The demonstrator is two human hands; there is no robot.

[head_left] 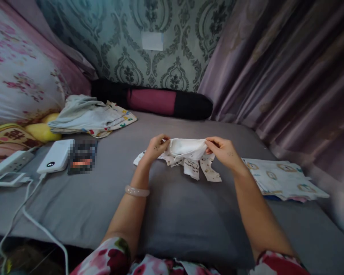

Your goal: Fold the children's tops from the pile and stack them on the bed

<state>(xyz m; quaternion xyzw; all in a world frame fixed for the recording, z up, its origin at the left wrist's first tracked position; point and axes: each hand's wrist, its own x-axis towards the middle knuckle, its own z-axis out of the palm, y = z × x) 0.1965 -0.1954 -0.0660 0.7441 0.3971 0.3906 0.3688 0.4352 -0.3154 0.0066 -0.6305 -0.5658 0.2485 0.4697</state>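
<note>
A small white printed garment [187, 154] lies on the grey bed sheet [172, 214] in front of me. My left hand [156, 147] pinches its upper left edge, and my right hand [222, 151] pinches its upper right edge. The top of the garment is stretched between both hands and lifted slightly, while its lower parts hang onto the sheet. A pale bracelet [137, 191] sits on my left wrist.
A folded patterned cloth [283, 177] lies at the right. A pile of clothes [91, 116] sits at the back left, with a black and maroon bolster [157, 101] behind. A white power bank [54, 156], power strip [5, 166] and cables lie at the left. Curtains hang right.
</note>
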